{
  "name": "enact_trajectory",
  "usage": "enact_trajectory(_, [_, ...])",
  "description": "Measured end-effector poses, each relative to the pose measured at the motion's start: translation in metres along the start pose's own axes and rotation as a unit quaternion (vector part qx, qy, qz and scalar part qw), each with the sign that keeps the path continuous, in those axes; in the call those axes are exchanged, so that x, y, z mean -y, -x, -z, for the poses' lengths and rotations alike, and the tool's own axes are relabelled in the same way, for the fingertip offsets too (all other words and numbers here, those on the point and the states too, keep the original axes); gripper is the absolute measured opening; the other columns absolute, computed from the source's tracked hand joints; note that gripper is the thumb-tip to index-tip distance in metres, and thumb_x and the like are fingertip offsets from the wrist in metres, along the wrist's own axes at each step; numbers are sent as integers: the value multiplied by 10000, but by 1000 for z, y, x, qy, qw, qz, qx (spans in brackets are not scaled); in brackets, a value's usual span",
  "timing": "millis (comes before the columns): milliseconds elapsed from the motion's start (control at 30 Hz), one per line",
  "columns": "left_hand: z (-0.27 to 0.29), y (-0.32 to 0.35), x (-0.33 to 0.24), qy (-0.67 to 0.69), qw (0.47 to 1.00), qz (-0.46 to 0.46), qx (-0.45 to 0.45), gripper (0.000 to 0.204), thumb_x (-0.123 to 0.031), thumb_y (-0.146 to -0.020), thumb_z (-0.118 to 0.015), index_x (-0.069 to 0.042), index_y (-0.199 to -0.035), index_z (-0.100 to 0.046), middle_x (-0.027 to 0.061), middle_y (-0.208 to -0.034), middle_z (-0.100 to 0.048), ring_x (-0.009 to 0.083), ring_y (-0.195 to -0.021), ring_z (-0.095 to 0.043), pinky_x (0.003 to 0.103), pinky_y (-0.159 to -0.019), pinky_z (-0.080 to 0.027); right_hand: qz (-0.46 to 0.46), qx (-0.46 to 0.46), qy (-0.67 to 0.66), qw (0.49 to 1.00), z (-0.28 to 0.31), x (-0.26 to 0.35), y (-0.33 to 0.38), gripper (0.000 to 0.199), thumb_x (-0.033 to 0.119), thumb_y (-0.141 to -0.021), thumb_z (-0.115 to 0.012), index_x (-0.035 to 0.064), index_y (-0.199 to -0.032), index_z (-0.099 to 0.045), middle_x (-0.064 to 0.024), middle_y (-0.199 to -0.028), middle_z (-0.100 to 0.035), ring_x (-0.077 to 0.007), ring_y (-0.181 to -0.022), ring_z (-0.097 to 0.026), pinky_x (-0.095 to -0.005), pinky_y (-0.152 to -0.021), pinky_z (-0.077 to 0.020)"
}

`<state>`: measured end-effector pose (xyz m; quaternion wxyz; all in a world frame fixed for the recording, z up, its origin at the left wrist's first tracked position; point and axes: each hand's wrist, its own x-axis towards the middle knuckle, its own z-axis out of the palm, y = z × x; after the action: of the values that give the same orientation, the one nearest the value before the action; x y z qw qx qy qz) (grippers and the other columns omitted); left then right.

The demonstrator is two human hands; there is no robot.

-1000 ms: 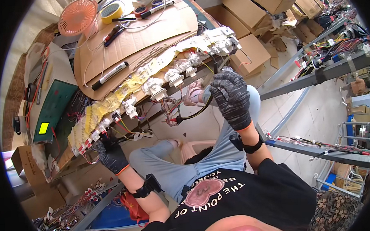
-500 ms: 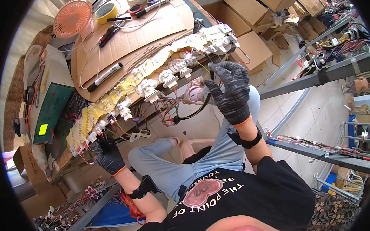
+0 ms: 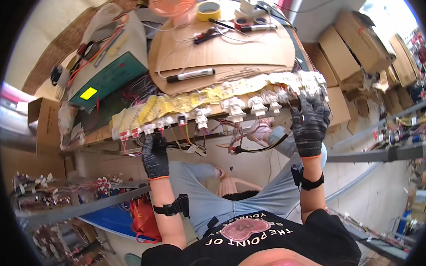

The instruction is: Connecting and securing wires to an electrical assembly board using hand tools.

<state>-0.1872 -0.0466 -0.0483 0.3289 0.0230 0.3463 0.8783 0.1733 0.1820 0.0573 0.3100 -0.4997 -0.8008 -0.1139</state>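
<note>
A row of white plastic connectors [image 3: 235, 109] runs along the near edge of the bench, on a strip of yellow and clear tape [image 3: 174, 106]. My left hand [image 3: 155, 155], in a dark grey knit glove, is at the left end just below small red and white connectors [image 3: 136, 132]; its fingers are curled, and what they hold is hidden. My right hand [image 3: 311, 131], gloved alike, reaches up to the right end, its fingers bent over a white connector [image 3: 310, 83]. Between the hands hang thin coloured wires and a black-sleeved cable [image 3: 261, 149].
On the bench lie a cardboard sheet [image 3: 247, 50], a marker pen [image 3: 190, 75], tape rolls [image 3: 209, 11] and a pink fan [image 3: 173, 2]. A green-fronted tester [image 3: 108, 83] stands left. Cardboard boxes [image 3: 337, 46] are at right; metal rails [image 3: 366, 156] with wire bundles flank me.
The head view has turned, so the bench lies more level. My right hand has moved from the black-sleeved cable up to the right-end connectors. My left hand stays by the left end.
</note>
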Motion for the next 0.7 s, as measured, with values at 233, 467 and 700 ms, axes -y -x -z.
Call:
enact_trajectory(233, [54, 28, -40, -613, 750, -237, -75, 246, -191, -927, -494, -16, -1074, -584, 50, -979, -626, 177, -922, -586, 306, -808, -473, 18, -17, -68, 997, 15, 18, -17, 510, 186, -714, -724, 81, -1192, -582, -148, -1068, -579, -325, -1034, -508, -441, -931, -361])
enact_trajectory(467, [-185, 26, -75, -540, 795, -215, 171, 241, -155, -894, -554, 21, -1059, -566, 91, -1006, -579, 147, -936, -546, 280, -831, -449, 39, 26, -125, 991, 15, 0, -20, 499, 242, -726, -716, 71, -1174, -581, -143, -1114, -559, -315, -1087, -477, -450, -949, -342])
enact_trajectory(700, [-347, -96, 2, -808, 332, -39, 486, 397, -302, -898, -525, -9, -1165, -549, 157, -1064, -631, 259, -882, -615, 352, -834, -474, 45, 145, -339, 928, 52, -5, 30, 378, 115, -744, -704, 29, -1097, -600, -177, -1049, -595, -339, -969, -558, -434, -872, -426])
